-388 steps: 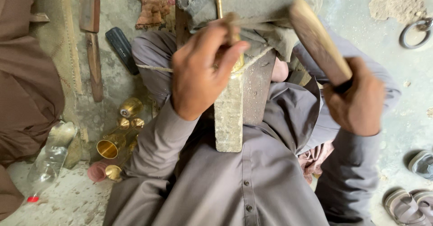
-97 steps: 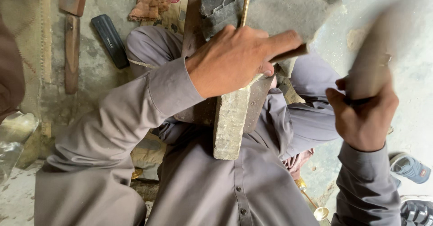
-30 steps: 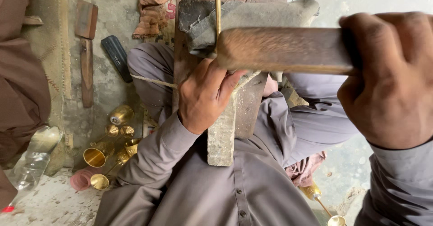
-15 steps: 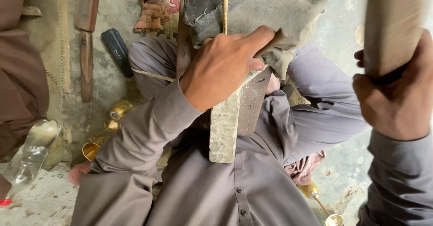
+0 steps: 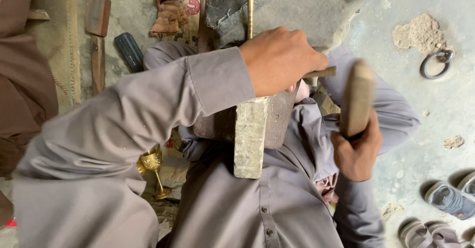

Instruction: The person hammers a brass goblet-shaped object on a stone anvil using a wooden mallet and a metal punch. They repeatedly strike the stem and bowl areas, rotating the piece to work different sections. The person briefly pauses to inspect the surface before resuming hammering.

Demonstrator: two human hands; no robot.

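The thin brass rod (image 5: 250,8) stands upright against the grey stone block (image 5: 297,15), directly ahead of my lap. My left hand (image 5: 279,60) is closed in a fist over the lower end of the rod, pressing it onto the work surface where the stone meets the long metal bar (image 5: 251,136) that runs back toward my chest. A short stick-like end (image 5: 321,72) protrudes from under that fist on the right side. My right hand (image 5: 356,151) is wrapped fully around the wooden mallet (image 5: 357,97), raised upright beside the stone and apart from it. To my left, a brass goblet (image 5: 154,166) stands on the floor beside my knee. Farther out lie a dark handle (image 5: 129,51), a rust-coloured rag (image 5: 170,8) and a metal ring (image 5: 435,62).
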